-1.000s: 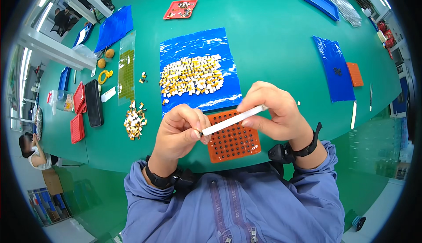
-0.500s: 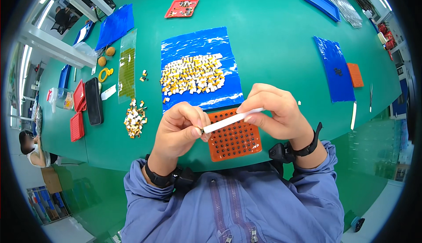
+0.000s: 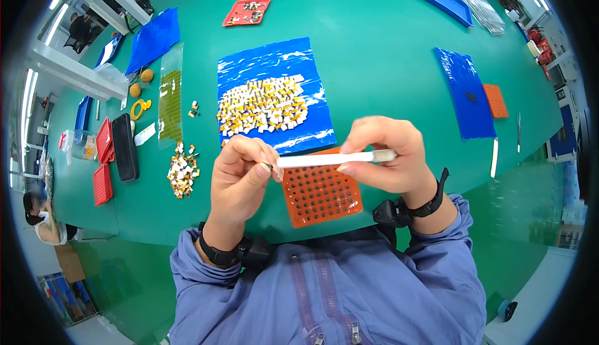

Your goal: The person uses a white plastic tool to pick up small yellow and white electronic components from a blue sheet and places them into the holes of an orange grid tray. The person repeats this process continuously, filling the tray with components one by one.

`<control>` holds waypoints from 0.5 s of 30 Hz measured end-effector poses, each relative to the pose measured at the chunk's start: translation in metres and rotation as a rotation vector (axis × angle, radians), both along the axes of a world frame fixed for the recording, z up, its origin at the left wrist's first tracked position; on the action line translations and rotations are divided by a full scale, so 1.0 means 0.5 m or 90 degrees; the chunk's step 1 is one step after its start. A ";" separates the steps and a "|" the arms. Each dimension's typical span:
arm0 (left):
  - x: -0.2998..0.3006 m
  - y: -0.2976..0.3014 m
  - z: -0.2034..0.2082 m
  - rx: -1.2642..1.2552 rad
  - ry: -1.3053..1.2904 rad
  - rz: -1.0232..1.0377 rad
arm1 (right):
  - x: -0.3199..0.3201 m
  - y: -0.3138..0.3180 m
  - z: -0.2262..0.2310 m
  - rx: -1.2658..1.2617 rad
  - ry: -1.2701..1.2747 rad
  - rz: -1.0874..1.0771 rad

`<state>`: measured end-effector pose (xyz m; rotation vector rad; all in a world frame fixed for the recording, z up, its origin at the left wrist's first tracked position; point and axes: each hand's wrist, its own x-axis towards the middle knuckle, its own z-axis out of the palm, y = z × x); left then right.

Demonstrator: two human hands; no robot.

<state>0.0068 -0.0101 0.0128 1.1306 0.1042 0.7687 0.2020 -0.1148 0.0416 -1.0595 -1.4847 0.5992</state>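
Note:
My right hand (image 3: 388,152) pinches a slim white stick-like tool (image 3: 318,159), held nearly level, with a greyish end past the fingers. Its other end reaches the fingertips of my left hand (image 3: 244,173), which are pressed together on a tiny dark piece (image 3: 270,167), too small to name. Just below the stick lies an orange tray (image 3: 324,211) dotted with rows of small black round parts, partly covered by stick and fingers. Beyond my hands, many small white-and-amber pieces (image 3: 265,104) are spread on a blue sheet (image 3: 274,54).
Left of the sheet are a loose pile of similar pieces (image 3: 182,170), a yellow-green strip sheet (image 3: 171,98), a black phone-like case (image 3: 126,148) and red trays (image 3: 103,182). A red tray (image 3: 246,12) of small parts sits farther off. Tweezers (image 3: 518,133) lie right, by another blue sheet (image 3: 467,95).
The white stick has turned from a slant to nearly level, and its greyish end now shows past my right fingers. The whole view has shifted slightly.

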 end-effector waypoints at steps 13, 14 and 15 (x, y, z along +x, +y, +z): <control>-0.003 0.000 0.002 -0.014 0.086 0.082 | -0.026 0.014 -0.006 0.144 -0.190 -0.077; -0.004 0.000 0.001 0.002 0.098 0.083 | -0.026 0.014 -0.006 0.139 -0.197 -0.076; -0.005 0.000 0.002 0.019 0.109 0.083 | -0.025 0.015 -0.008 0.139 -0.192 -0.067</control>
